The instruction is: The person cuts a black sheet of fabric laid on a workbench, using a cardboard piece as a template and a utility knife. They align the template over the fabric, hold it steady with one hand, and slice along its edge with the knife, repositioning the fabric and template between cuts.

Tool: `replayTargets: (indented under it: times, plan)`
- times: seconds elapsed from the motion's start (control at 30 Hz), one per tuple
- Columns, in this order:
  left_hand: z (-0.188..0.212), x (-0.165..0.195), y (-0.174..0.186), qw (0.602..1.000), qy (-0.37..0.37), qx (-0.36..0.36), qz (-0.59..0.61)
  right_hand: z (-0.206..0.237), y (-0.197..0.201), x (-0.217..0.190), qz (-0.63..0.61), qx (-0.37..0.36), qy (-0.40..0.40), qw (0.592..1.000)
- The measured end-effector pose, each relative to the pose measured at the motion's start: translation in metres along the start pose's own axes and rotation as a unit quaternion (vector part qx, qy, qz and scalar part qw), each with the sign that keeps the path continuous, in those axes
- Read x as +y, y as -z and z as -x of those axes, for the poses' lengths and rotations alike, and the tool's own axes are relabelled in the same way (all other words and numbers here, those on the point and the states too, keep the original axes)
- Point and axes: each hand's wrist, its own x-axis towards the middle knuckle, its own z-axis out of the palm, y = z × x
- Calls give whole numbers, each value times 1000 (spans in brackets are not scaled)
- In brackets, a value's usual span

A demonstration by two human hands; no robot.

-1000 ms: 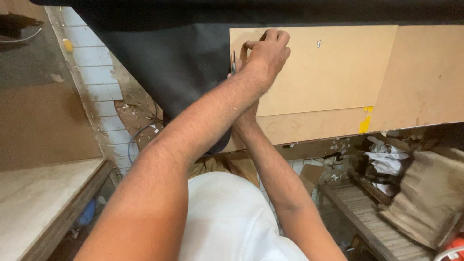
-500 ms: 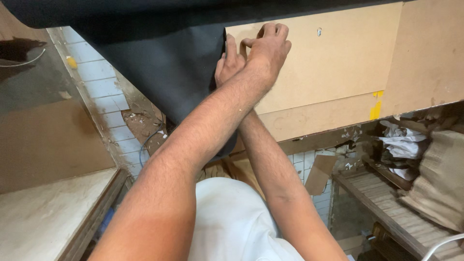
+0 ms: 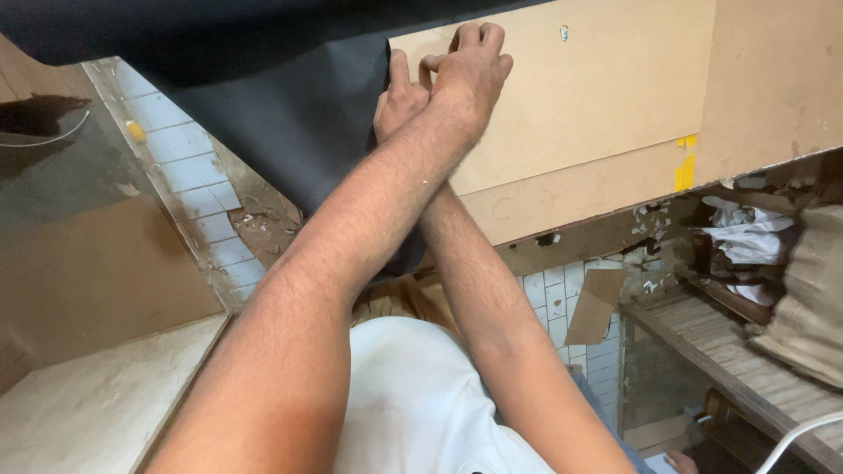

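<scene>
My arms are crossed in front of me. My left hand (image 3: 470, 75) lies on top, fingers curled tight, knuckles up, pressed on a light brown board (image 3: 597, 96) near its left edge. Under its wrist is my right hand (image 3: 397, 98), thumb pointing up along the line where a black sheet (image 3: 299, 132) meets the board. The left wrist hides most of the right hand, so its grip cannot be made out. A small metal fastener (image 3: 564, 33) sits in the board to the right of my hands.
A yellow mark (image 3: 684, 168) is on the board's lower strip. White wall tiles (image 3: 189, 175) run down the left beside a brown panel (image 3: 97, 263). A wooden shelf (image 3: 702, 342) at the right holds crumpled paper (image 3: 746, 237) and a sack (image 3: 812, 307).
Both hands have stayed together at the board's left edge. The view has shifted, so the board and hands sit slightly higher and further right in the picture.
</scene>
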Motion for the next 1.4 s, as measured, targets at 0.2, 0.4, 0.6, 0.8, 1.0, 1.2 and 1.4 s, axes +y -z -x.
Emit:
replayTargets:
  times: [0.2, 0.4, 0.6, 0.8, 1.0, 1.2, 1.4]
  plan:
    - [-1, 11, 0, 999, 2, 13, -31, 32, 10, 15, -77, 4, 19, 997]
    - [0, 15, -4, 999, 14, 24, 17, 93, -1, 61, -243, 4, 11, 970]
    - [5, 19, -5, 993, -47, 11, -105, 156, 10, 78, -30, -74, -50, 996]
    - [-4, 23, -10, 999, -37, 9, -34, 215, 40, 92, -63, -71, -46, 994]
    - [-12, 28, -24, 988, 8, 30, 154, 232, 54, 106, -118, -60, -29, 991]
    - [28, 25, -26, 956, -27, 222, 191, 238, 100, 149, -194, -6, -55, 979]
    - [113, 52, -23, 872, 23, 360, 331, 224, 160, 254, -206, 81, -227, 948]
